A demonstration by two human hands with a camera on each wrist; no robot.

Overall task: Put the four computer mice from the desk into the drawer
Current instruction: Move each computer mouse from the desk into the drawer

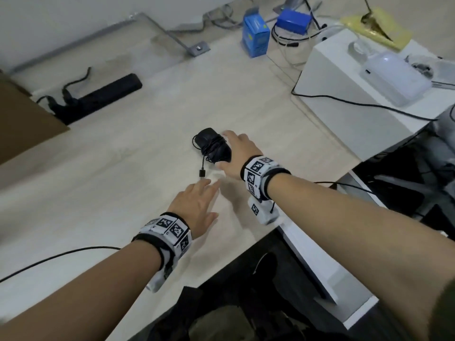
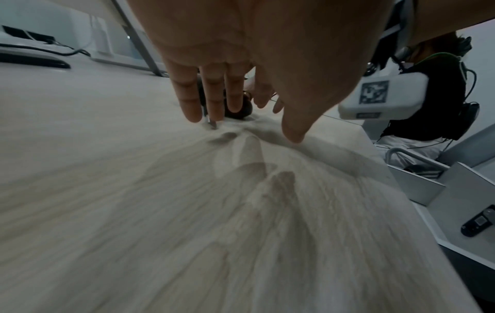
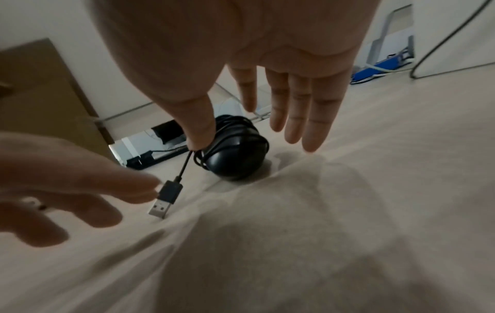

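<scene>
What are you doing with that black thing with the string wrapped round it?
That is a black computer mouse with its cable wound round it, lying on the desk. The right hand is spread open just over it, not yet gripping. The left hand, also open, reaches toward the loose USB plug at the cable's end. The mouse is to go into the drawer beside the desk, where something dark already lies.

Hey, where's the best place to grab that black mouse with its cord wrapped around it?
Grip the black mouse across its two long sides, over the wrapped cord, coming from above. The right hand already hovers open there, thumb on one side, fingers on the other. Pinching over the coils should keep them from unwinding. The loose USB plug will likely dangle; the left hand is near it.
</scene>
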